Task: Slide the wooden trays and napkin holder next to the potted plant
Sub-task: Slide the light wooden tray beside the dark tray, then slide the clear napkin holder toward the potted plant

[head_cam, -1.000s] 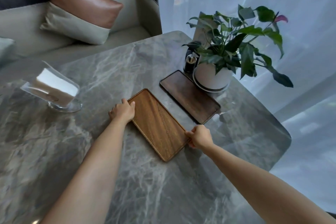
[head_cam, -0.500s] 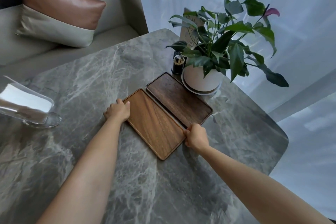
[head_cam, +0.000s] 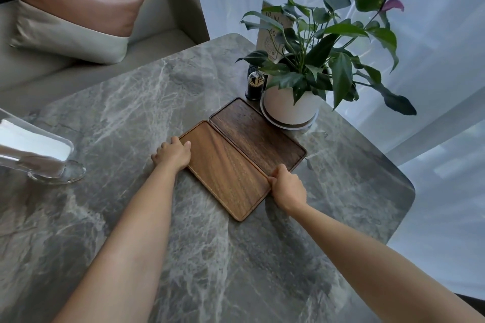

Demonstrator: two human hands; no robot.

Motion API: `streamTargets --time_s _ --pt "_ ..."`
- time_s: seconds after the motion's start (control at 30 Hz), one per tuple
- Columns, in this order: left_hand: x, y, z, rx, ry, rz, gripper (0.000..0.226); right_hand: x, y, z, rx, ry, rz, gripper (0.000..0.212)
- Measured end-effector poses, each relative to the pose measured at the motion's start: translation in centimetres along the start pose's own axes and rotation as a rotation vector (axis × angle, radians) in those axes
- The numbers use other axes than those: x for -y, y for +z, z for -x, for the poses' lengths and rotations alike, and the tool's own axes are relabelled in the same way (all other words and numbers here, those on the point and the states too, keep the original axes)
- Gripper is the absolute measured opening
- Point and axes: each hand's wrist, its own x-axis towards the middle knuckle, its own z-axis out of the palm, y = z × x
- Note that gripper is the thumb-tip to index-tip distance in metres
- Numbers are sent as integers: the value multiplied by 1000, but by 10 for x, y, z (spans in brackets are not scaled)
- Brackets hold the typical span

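Note:
A light wooden tray [head_cam: 227, 170] lies on the marble table [head_cam: 126, 118], its long side touching a darker wooden tray [head_cam: 256, 136]. The dark tray rests right beside the white pot of the potted plant [head_cam: 288, 105]. My left hand [head_cam: 172, 153] grips the light tray's far left corner. My right hand [head_cam: 287, 186] holds its near right edge. A clear napkin holder [head_cam: 39, 157] with white napkins stands far off at the left edge of view.
A black toothpick jar [head_cam: 255, 86] and a card stand [head_cam: 271, 31] sit behind the pot. A sofa with a brown and beige cushion [head_cam: 70, 10] lies beyond the table. The table's right edge [head_cam: 409, 191] borders a sheer curtain.
Both hands slid the light tray away from me and to the right until it met the dark tray. The gap between the trays has closed.

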Motion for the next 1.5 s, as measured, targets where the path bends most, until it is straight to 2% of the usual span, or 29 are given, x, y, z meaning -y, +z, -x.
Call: streamTargets --time_s 0.33,0.57,0.73,0.93,1.13,1.5 --pt "12 -7 19 -52 90 -5 56 10 -2 7 -47 -36 108 22" --pt "35 -34 48 -294 263 -187 56 46 -7 21 -132 -236 148 28" --pt "69 -65 76 -416 296 -278 58 96 -11 38 -206 -370 228 42" --pt "130 -100 109 -507 229 -282 60 162 -3 71 -250 -533 208 64" --pt "200 -125 133 -575 112 -201 62 224 18 107 -162 -684 229 78" --pt "301 -130 129 -478 -60 -107 66 307 70 133 -20 -820 371 84"
